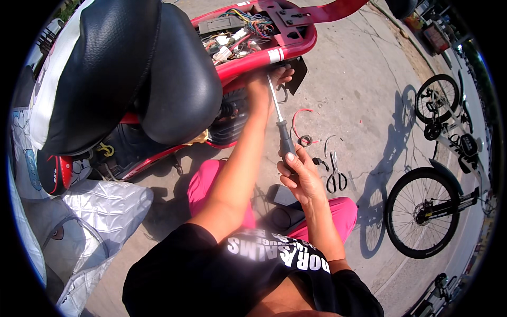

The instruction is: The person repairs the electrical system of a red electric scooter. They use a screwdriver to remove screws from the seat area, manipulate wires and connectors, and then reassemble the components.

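Screwdriver [285,138], clamped in the right hand [306,177], points toward the scooter's red frame rail [248,66]; the left hand [259,86] reaches below it, grip unclear. Repair seems under way, next calling for steady alignment.

The wiring [256,27] is blocked at left by the seat [182,74] and at the near side by the rail [248,63]; from above, room is left.
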The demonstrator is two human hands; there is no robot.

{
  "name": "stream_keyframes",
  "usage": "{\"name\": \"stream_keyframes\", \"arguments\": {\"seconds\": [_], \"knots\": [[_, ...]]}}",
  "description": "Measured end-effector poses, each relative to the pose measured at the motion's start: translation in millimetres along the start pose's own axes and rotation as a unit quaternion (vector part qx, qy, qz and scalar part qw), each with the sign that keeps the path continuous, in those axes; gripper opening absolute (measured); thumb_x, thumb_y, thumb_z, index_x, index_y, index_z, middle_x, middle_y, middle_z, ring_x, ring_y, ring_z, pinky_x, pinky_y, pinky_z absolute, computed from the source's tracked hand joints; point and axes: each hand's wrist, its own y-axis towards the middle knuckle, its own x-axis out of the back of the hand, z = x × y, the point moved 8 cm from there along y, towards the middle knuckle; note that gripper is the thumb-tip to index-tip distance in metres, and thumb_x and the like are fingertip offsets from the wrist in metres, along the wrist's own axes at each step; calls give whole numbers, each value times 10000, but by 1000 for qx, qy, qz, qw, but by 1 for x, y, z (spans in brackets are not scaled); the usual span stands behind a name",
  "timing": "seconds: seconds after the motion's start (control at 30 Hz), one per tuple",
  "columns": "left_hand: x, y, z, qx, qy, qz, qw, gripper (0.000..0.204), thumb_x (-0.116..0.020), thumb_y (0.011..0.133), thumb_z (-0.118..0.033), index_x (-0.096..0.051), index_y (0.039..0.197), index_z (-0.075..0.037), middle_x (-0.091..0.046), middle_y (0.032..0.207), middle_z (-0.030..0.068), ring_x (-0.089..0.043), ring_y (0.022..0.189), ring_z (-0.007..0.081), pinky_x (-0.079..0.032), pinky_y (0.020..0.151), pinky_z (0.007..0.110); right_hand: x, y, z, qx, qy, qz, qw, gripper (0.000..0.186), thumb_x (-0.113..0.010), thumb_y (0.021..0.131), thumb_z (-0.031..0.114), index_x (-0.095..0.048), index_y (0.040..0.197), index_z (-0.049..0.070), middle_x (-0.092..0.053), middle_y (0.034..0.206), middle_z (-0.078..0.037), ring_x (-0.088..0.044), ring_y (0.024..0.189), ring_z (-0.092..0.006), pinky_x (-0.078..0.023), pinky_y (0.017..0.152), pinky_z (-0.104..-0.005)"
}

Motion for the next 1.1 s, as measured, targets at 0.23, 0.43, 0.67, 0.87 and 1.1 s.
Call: {"name": "stream_keyframes", "arguments": {"seconds": [0.23,0.43,0.67,0.87,1.1], "knots": [[1,0,1,-20,3,0,1000,205,-659,876,-39,-638,1036,88,-696,978,197,-709,848,292,-606,740,353,15,3,-12,32,13,-36,999,403,-560,979,307,-510,1187,-34,-588,911,-85,-453,638,-92,-350,429,-200],[0,0,-1,-7,11,-1,1000,224,-631,877,15,-587,1090,70,-672,959,174,-706,833,286,-607,703,325,1,-7,0,28,82,-37,996,402,-504,1004,336,-514,1155,-36,-586,897,-97,-401,578,-96,-334,411,-186],[1,2,2,-26,-7,1,1000,212,-669,863,-38,-644,1045,70,-700,961,183,-708,846,294,-605,719,352,15,-10,-4,47,-5,-49,998,364,-524,994,323,-500,1181,12,-545,945,-55,-446,649,-102,-347,416,-207],[4,2,1,-24,8,-2,1000,212,-676,860,-42,-649,1040,67,-701,957,183,-709,840,296,-607,712,358,-4,-15,10,93,0,-59,994,403,-557,974,348,-485,1209,29,-507,885,-34,-516,746,-119,-397,445,-223],[3,2,1,-28,6,4,1000,245,-684,858,-50,-639,1069,65,-701,967,183,-709,846,297,-604,712,355,9,-15,0,46,-13,-53,997,437,-501,996,373,-513,1190,-19,-591,1026,-102,-523,701,-129,-412,444,-230]]}}
